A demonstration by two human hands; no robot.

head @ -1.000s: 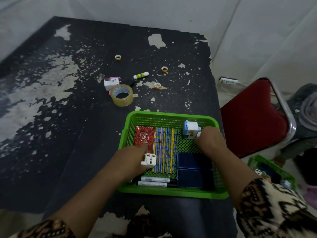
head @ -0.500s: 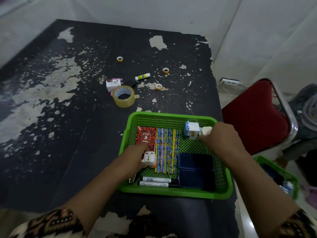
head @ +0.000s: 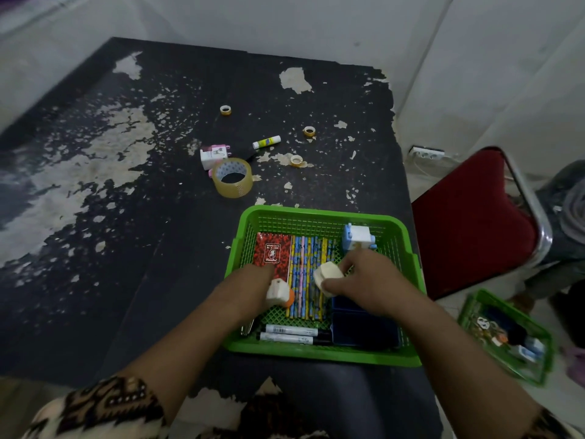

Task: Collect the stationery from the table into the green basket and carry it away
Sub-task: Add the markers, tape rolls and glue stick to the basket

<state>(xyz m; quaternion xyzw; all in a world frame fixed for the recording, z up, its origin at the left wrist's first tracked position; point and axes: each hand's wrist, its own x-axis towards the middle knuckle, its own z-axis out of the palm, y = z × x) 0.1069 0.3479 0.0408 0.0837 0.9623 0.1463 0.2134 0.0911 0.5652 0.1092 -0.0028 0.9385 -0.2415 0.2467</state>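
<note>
The green basket (head: 408,299) sits at the near right of the black table (head: 133,248). It holds a red notebook (head: 273,253), a row of pencils (head: 308,258), two markers (head: 291,334), dark blue boxes (head: 364,334) and a blue-white sharpener (head: 357,237). My left hand (head: 250,286) is inside the basket, closed on a white and orange item (head: 278,293). My right hand (head: 370,280) hovers over the pencils, holding a cream eraser (head: 327,275). On the table lie a big tape roll (head: 232,182), a pink-white sharpener (head: 213,155), a glue stick (head: 266,142) and three small tape rolls (head: 296,160).
A red chair (head: 474,217) stands right of the table. A second green basket (head: 506,337) with items lies on the floor beside it. A power strip (head: 427,152) is on the floor by the wall. The table top has peeling paint.
My right hand moved from the basket's far right corner toward the middle, carrying the cream eraser. My left hand shifted slightly with the white item.
</note>
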